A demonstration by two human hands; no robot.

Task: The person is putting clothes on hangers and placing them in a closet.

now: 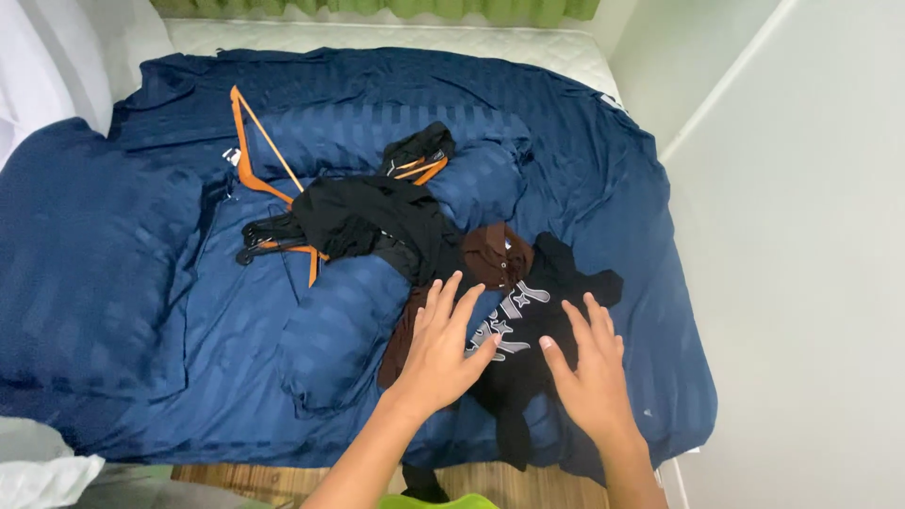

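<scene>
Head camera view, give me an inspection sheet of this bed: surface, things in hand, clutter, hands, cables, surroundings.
Surface: bed covered by a rumpled navy striped fabric sheet; bare white mattress shows at the far end.
Things in hand: black cotton T-shirt with grey-white print, spread flat; brown collared shirt partly under it.
Clutter: heap of black clothing; orange plastic hangers; black hangers.
Hands: left hand and right hand lie open, fingers spread, on the T-shirt.
Cables: nothing seen.
Surroundings: green curtain, pale wall, wooden floor.
</scene>
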